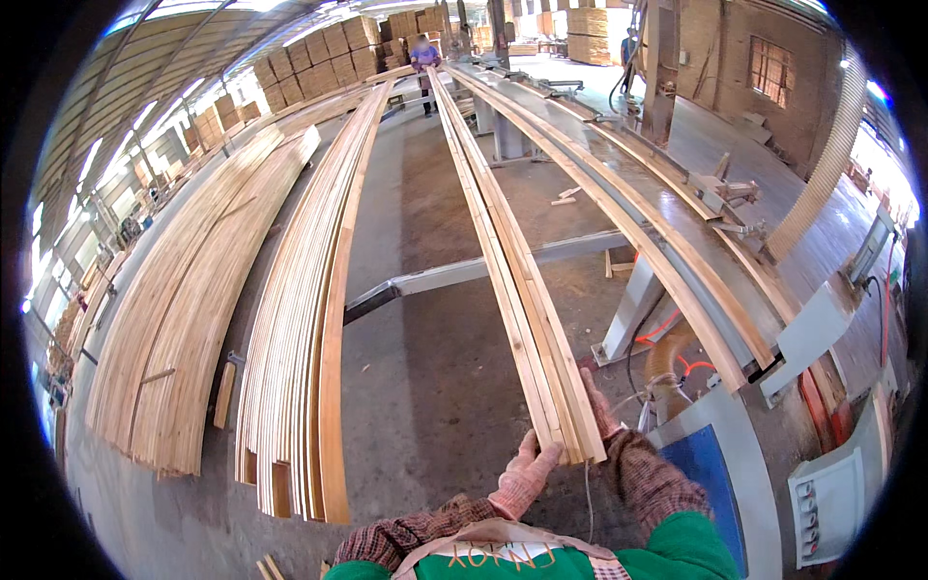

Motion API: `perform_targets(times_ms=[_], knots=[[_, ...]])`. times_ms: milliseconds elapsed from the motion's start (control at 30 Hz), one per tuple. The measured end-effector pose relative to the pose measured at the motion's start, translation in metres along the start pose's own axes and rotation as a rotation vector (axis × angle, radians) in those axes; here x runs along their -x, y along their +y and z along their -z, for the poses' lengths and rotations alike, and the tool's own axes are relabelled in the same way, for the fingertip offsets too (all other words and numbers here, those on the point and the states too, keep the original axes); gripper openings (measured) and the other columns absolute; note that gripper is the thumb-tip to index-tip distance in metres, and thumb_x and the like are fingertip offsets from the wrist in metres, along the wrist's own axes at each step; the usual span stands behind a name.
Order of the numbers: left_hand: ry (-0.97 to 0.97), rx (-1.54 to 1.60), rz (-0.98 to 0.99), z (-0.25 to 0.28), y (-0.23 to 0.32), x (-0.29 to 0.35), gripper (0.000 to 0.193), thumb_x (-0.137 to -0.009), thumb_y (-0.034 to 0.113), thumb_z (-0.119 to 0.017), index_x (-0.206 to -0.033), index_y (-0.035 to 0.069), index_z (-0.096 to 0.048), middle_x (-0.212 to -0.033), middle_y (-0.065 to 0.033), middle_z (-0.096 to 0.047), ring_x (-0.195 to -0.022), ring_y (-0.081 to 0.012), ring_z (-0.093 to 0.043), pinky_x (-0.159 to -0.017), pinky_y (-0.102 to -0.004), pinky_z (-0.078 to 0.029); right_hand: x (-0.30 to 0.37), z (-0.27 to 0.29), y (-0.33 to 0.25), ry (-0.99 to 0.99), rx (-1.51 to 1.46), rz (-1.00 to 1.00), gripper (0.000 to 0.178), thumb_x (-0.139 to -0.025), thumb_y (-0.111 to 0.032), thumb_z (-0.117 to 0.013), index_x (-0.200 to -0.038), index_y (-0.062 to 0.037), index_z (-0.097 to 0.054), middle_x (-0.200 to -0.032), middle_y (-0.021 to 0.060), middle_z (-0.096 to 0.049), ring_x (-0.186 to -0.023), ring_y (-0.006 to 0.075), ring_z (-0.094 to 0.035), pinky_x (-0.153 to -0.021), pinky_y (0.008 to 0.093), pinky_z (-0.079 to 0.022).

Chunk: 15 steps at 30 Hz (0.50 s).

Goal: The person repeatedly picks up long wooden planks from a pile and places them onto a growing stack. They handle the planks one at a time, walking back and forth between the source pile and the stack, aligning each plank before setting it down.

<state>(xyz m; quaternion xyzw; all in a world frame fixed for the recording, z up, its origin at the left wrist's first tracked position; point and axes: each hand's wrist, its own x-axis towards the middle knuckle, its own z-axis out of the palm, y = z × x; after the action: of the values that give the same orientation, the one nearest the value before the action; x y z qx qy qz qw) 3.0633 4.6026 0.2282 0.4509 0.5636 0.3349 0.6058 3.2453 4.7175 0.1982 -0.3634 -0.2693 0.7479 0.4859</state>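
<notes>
The bundle of long, pale wooden strips (522, 309) partly hides your right hand (603, 411); the far purple-clad person (425, 58) is too small to make out.

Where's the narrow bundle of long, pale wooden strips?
Head view, centre: the bundle has its near end between left hand and right hand, right of the wide, pale, layered wooden stack.

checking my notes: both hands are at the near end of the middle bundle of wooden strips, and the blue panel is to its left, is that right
Not quite: the head view shows the blue panel to the right of the middle bundle, not its left. The left hand and right hand are at its near end.
</notes>
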Motion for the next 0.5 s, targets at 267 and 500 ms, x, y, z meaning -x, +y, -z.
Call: perform_targets(times_ms=[267,500], knots=[[0.186,-0.037,0.092,0.034,0.028,0.015,0.085,-0.089,0.056,-0.067,-0.15,0.006,-0.037,-0.125,-0.0173,-0.064,-0.114,-0.0259,-0.062,-0.098,-0.0369,-0.049,-0.004,-0.083,0.03,-0.528,-0.457,-0.271,0.107,-0.082,-0.087,-0.045,-0.15,-0.0048,-0.039,-0.132,0.0293,-0.056,-0.118,0.0434,-0.059,-0.102,0.0576,-0.049],[0.295,-0.227,0.199,0.108,0.053,0.061,0.097,-0.082,0.068,-0.067,-0.147,0.001,-0.041,-0.126,-0.025,-0.064,-0.124,-0.038,-0.059,-0.105,-0.0411,-0.046,0.001,-0.155,0.077,-0.494,-0.464,-0.323,0.114,-0.076,-0.092,-0.047,-0.146,-0.0027,-0.04,-0.125,0.0263,-0.058,-0.11,0.0395,-0.061,-0.096,0.0538,-0.053]])
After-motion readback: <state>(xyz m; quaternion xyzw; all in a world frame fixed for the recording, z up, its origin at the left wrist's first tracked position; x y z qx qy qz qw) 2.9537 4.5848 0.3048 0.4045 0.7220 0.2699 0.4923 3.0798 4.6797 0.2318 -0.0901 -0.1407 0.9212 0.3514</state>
